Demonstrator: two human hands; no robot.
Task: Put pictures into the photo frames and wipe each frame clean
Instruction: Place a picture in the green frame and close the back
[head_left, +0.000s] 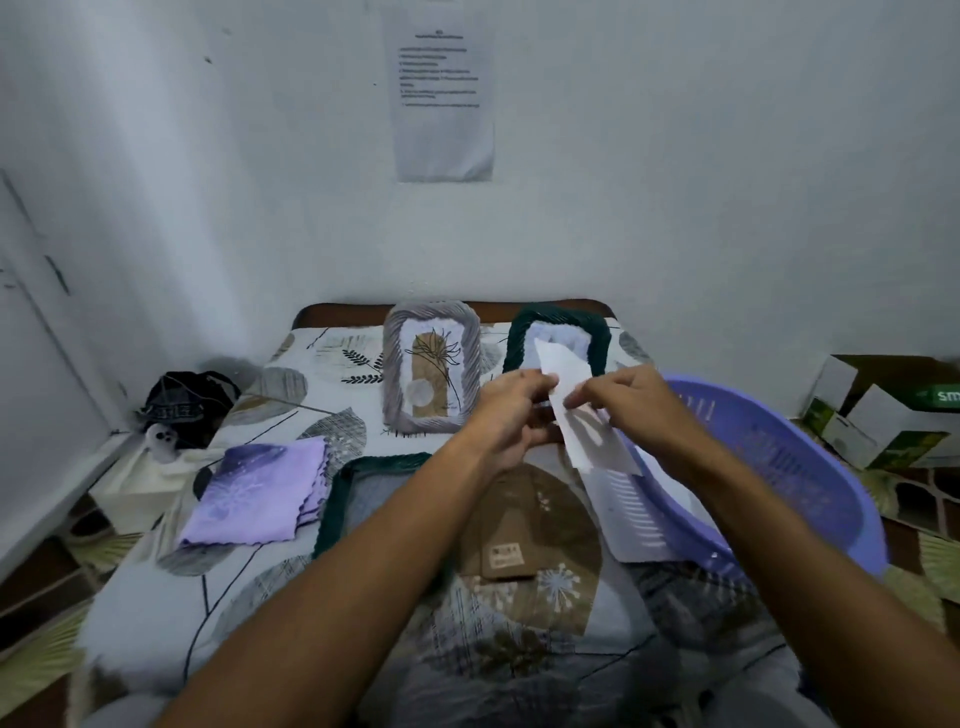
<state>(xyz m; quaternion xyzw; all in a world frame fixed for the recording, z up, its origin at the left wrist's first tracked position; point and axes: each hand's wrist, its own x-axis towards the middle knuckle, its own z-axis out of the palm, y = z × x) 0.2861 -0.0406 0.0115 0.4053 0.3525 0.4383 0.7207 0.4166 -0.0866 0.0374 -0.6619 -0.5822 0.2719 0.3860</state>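
Note:
A white paper picture (582, 415) is held up over the table's middle right. My left hand (511, 410) pinches its left edge and my right hand (623, 405) pinches its right edge. A grey rope-edged photo frame (395, 374) with a plant print lies at the back centre. A dark green frame (602, 338) lies at the back right, partly hidden by the paper. Another dark green frame (337, 499) lies near me under my left forearm. A brown backing board (511, 540) lies below my hands. A folded lilac cloth (260, 493) sits to the left.
A purple plastic basket (789, 467) stands at the right with a white sheet (634, 514) leaning in it. The table has a leaf-patterned cover (156, 623). A dark bag (187, 405) lies at the far left, cardboard boxes (872, 415) at the far right, a wall behind.

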